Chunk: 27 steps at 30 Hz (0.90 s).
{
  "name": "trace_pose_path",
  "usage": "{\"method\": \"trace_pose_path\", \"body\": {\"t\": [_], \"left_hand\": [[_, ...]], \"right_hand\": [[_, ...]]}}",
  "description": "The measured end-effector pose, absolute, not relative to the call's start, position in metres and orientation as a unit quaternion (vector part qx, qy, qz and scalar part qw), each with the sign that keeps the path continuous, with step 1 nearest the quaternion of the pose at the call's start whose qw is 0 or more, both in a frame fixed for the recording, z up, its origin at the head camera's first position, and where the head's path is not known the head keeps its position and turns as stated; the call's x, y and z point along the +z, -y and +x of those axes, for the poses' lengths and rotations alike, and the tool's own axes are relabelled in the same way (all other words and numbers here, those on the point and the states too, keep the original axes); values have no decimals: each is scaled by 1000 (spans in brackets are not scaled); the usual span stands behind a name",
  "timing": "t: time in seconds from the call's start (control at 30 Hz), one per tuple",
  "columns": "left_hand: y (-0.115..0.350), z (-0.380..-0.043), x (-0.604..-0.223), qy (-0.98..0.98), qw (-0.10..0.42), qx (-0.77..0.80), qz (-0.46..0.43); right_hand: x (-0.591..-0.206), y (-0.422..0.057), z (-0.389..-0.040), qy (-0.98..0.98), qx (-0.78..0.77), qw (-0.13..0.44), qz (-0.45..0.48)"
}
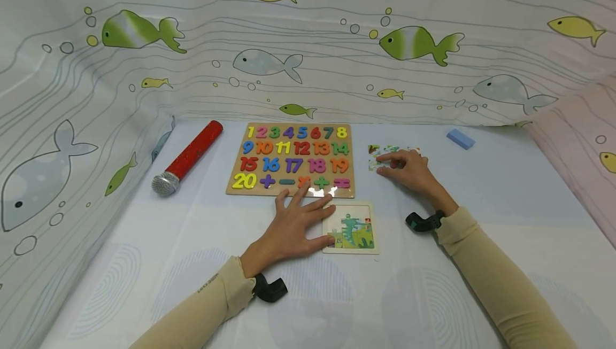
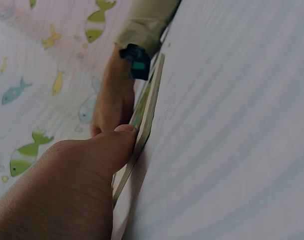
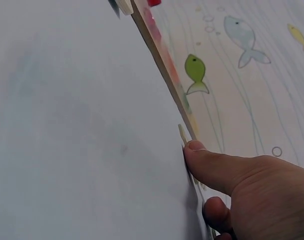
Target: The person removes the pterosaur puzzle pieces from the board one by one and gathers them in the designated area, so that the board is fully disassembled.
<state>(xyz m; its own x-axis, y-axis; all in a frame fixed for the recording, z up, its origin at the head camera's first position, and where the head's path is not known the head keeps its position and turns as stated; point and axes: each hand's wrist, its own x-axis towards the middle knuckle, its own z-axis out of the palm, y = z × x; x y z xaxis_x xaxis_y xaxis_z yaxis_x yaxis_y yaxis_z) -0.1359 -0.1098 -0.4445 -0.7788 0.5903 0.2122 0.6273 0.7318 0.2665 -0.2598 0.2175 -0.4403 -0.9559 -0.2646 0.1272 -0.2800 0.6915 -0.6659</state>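
Note:
My left hand [image 1: 293, 226] lies spread over the left side of a small framed jigsaw puzzle [image 1: 350, 209], its thumb on the frame's near left corner. Green crocodile-picture pieces [image 1: 353, 234] fill part of this frame, while the upper left of its bed is bare. Farther right, my right hand [image 1: 409, 170] reaches over loose puzzle pieces [image 1: 373, 165] on the cloth. Its thumb and forefinger touch down at the pieces with a gap between them; the palm hides some of the group. In the right wrist view, the thumb [image 3: 206, 162] meets a thin piece's edge.
A wooden number board [image 1: 290, 195] with colourful digits stands just behind the framed puzzle, under the left fingertips. At the left lies a red microphone [image 1: 192, 154] with a silver head. A blue block [image 1: 460, 139] is at the back right. Fish-patterned cloth [image 1: 337, 82] walls the table's back and sides.

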Motion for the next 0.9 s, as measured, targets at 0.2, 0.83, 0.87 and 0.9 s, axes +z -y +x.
{"method": "trace_pose_path", "body": {"t": [0.2,0.83,0.87,0.9], "left_hand": [[110,-136,-444,928,56,-166,-328],[110,-136,-445,928,52,-167,-328],[111,-136,-445,929,50,-167,-327],[111,-136,-445,929,49,-167,-326]], "right_hand": [[-442,-216,-260,921,359,20,148],[-443,-217,-261,913,375,30,156],[-444,-218,-261,912,378,28,156],[-444,-218,-260,911,380,27,155]]}}
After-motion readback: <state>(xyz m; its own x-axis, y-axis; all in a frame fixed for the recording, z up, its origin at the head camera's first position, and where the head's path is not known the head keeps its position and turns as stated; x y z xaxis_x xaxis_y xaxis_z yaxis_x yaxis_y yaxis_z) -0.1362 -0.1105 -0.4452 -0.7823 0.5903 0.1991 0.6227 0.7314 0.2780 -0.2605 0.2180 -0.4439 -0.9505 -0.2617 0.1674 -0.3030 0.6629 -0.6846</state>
